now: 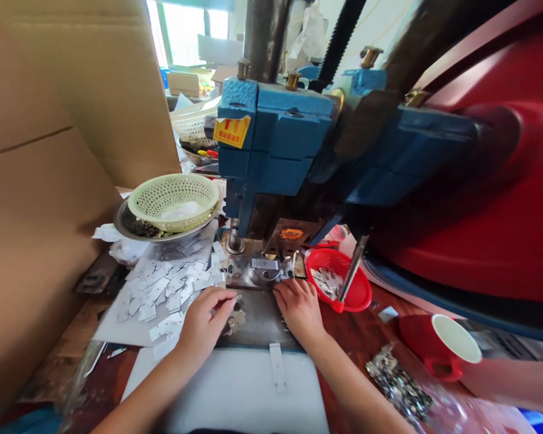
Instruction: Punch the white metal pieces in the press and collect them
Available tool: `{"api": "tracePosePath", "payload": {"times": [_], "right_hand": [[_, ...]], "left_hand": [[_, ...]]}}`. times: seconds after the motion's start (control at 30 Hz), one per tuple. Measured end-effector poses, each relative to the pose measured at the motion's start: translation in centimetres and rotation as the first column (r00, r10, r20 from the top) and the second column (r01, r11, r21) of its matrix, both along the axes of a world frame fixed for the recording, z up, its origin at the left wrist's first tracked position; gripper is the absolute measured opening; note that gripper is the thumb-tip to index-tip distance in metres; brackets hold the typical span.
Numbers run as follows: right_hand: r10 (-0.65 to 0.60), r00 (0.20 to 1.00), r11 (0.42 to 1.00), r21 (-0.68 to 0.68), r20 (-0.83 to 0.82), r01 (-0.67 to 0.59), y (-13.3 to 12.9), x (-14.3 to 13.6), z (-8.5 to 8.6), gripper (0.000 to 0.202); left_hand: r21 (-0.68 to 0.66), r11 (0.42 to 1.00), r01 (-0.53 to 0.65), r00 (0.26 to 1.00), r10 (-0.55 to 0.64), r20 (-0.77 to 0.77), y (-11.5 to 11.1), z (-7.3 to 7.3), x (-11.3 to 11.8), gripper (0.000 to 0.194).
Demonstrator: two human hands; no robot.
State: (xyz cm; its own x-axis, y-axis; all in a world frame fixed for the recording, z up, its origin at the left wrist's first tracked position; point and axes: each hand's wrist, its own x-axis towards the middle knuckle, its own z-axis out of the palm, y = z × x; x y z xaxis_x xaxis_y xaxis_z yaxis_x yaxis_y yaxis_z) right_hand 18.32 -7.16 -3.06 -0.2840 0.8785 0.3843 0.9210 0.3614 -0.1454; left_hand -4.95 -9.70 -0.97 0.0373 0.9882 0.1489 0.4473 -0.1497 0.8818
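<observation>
1. Silver-grey metal, a small piece (239, 298), shows at the tips of the left hand (206, 319), mid-frame; its thumb and forefinger are drawn narrow, but I cannot tell whether they grip it.
2. Right of centre, the right hand (300, 308) has its fingers curled down near the front edge of the steel die block (238, 274); anything under them is hidden.
3. One flat silver strip (265, 264) lies on that block, below the blue cast-metal press head (276, 138), seemingly set to line up with it.
4. Flat pale metal plates (156, 289) lie heaped left of centre, probably for the left hand's easy reach.
5. Similar pieces sit in the red plastic basket (364, 295), right of centre, likely to keep them separate.
</observation>
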Motion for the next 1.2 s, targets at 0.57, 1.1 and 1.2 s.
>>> {"api": "tracePosePath", "payload": {"times": [0.57,1.1,1.2], "right_hand": [[-0.074,0.989,0.993,0.084,-0.124,0.085,3.7,-3.0,3.4,0.021],[0.028,0.982,0.992,0.129,-0.185,-0.004,2.7,-1.3,1.8,0.025],[0.009,0.990,0.993,0.120,-0.143,0.009,2.7,-1.3,2.1,0.025]], "left_hand": [[-0.083,0.996,0.027,0.997,-0.021,0.068,6.1,2.4,2.3,0.019],[-0.002,1.000,0.010,0.985,-0.010,-0.173,8.8,2.7,5.5,0.013],[0.021,1.000,-0.001,0.981,0.005,-0.195,9.0,2.2,5.5,0.011]]}}
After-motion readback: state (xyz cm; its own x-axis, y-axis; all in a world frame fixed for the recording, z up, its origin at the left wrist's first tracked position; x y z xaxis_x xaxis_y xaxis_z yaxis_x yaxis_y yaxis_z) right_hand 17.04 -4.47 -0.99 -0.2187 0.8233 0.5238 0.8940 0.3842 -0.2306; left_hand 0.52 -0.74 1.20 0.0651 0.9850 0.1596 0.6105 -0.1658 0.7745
